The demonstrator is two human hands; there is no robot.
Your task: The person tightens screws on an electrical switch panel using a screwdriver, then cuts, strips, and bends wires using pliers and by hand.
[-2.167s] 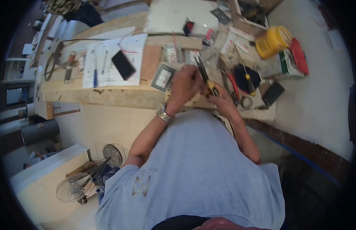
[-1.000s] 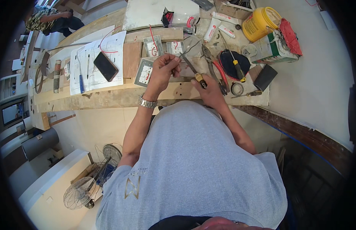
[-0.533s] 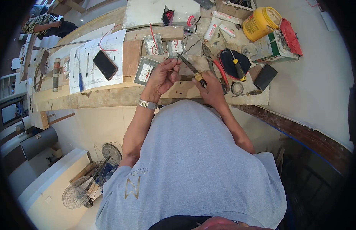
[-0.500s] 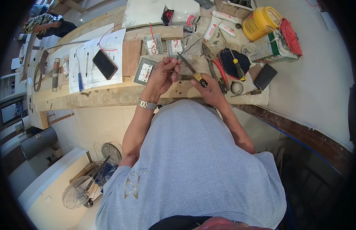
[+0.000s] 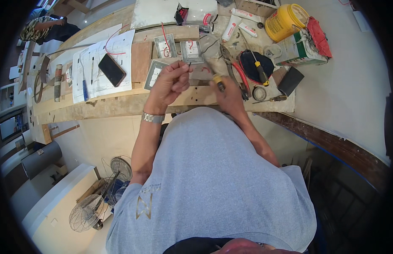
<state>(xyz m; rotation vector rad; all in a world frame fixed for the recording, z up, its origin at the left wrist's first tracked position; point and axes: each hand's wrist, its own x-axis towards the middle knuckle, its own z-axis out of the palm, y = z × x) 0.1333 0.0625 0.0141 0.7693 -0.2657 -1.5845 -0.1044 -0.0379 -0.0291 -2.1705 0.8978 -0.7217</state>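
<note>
Here I see my left hand (image 5: 171, 82) raised just above the wooden worktop (image 5: 120, 108), its grip pinched together on a thin dark wire end (image 5: 189, 64) that sticks up past the fingertips. My right hand (image 5: 226, 91) sits just beside it to the right, its grip clamped on a small screwdriver with a yellow-and-black handle (image 5: 217, 81), whose tip I cannot make out. The wire end lies between the two hands, directly over a grey switch plate (image 5: 192, 51) with red wire looped on it; a second switch plate (image 5: 164, 45) is just left of that, and a third plate (image 5: 152, 75) is half hidden behind my left knuckles. Pliers with red handles (image 5: 236, 72) lie close on the right, and a black phone (image 5: 112, 70) rests on papers well to the left. The near edge of the worktop runs right under my wrists, touching neither. A yellow tub (image 5: 286, 21) stands at the far right corner.
</note>
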